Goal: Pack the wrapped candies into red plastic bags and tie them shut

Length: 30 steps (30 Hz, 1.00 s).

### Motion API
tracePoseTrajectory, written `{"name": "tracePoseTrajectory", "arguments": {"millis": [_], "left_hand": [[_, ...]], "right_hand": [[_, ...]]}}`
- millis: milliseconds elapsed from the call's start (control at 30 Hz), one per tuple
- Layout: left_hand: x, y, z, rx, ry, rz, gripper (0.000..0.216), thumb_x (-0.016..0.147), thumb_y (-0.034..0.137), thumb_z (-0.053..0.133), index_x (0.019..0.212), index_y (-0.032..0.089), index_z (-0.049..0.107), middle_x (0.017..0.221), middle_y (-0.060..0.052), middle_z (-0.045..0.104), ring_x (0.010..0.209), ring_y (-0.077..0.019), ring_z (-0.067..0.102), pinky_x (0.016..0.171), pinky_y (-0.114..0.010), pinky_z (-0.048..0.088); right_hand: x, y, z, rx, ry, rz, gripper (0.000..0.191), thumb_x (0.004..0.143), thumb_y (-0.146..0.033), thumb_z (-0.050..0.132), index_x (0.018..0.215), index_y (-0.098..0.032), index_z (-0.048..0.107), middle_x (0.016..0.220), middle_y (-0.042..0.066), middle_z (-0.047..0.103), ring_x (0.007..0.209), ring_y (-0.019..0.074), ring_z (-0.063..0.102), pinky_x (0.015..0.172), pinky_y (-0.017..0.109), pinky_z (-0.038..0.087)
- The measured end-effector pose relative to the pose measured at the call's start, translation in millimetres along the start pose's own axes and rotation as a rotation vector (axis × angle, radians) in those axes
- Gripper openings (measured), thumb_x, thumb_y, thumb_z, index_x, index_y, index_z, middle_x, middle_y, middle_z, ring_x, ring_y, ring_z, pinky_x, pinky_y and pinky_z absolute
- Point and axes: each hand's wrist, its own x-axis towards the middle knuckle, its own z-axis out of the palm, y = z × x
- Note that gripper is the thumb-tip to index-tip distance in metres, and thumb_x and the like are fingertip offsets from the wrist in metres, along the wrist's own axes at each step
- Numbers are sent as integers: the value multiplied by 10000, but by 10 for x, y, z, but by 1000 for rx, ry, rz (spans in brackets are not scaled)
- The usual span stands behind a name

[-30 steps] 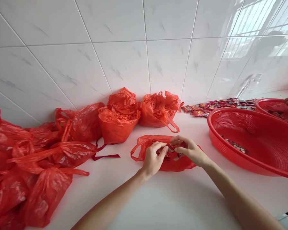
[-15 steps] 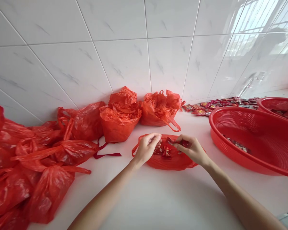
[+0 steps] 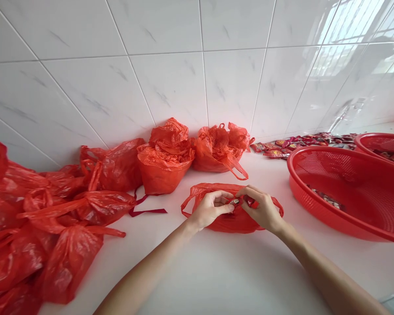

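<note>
An open red plastic bag (image 3: pixel 231 225) lies on the white counter, and both hands are over its mouth. My left hand (image 3: pixel 207 210) pinches a small wrapped candy (image 3: pixel 234 202) with a dark, patterned wrapper. Close beside it, my right hand (image 3: pixel 263 211) has its fingers closed round a shiny red wrapped candy (image 3: pixel 249 200). The fingertips of the two hands nearly meet, and I cannot tell whether they touch. What lies deeper in the bag is mostly hidden by the hands.
Filled, tied red bags (image 3: pixel 68 258) pile up at the left. Two bags stuffed with crumpled plastic, one a red bag (image 3: pixel 164 175), stand by the tiled wall. At right are a red perforated basket (image 3: pixel 348 192), a second basket (image 3: pixel 381 140) and scattered red packets (image 3: pixel 277 153).
My left hand has moved right, towards my right hand, and a patterned candy now shows in its fingers. The packets seen in the bag before are now largely covered.
</note>
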Motion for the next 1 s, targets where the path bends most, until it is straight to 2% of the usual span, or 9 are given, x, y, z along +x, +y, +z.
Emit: {"name": "tracePoseTrajectory", "arguments": {"millis": [133,233,333,433,533,700,800,900,1000], "left_hand": [[4,-73,3,228,60,128,208,776,197,722,982,193,699,884,-21,741,816,-175,702,784,-309,575],[-8,-88,-7,486,75,215,194,767,163,697,954,207,718,958,-33,740,832,-186,697,777,-313,578],[-16,-80,-16,694,113,312,176,771,116,662,908,205,728,966,-47,726,868,-201,700,811,-330,576],[-10,-72,-28,777,166,378,179,786,78,623,879,194,723,959,-56,725,882,-199,700,808,-318,573],[7,-46,-77,793,230,467,169,818,84,596,868,191,717,939,-49,732,851,-183,700,793,-301,568],[1,114,-235,796,421,649,150,854,125,567,858,187,703,917,-56,717,871,-189,692,840,-316,554],[-11,200,-314,779,492,673,147,866,141,554,856,193,691,915,-52,713,883,-185,683,860,-314,543],[-1,216,-377,802,513,662,155,864,141,548,858,208,687,939,-47,707,901,-185,682,881,-318,537],[15,212,-458,880,571,668,163,855,138,551,872,204,699,996,-66,696,971,-212,677,923,-350,524]], "right_hand": [[-3,24,-4,-49,-82,74,172,825,-193,494,948,-237,605,896,28,715,742,172,657,682,299,525],[-6,54,-22,-136,-242,138,397,794,-182,538,1184,-226,593,1004,54,734,756,188,680,658,302,529],[-9,44,-56,-214,-389,103,571,777,-192,609,1343,-232,554,1193,104,711,943,240,705,738,327,554],[-17,25,-74,-239,-435,34,516,787,-264,673,1300,-235,618,1245,123,704,1080,296,682,821,378,564],[-39,43,-46,-206,-329,8,327,855,-361,641,1154,-243,700,1106,99,757,989,288,711,790,384,575],[102,67,-2,-80,106,74,246,910,-389,561,1063,-237,680,989,76,744,841,237,714,770,372,580],[478,67,-21,-121,164,78,527,853,-434,650,1331,-236,545,1344,161,607,1159,325,636,925,477,539],[978,135,36,-227,121,185,975,679,-575,807,1472,-167,412,1552,294,336,1432,482,332,1030,605,427],[1367,250,217,-263,58,258,992,674,-701,741,1412,-98,466,1553,349,251,1422,556,281,1003,581,421]]}}
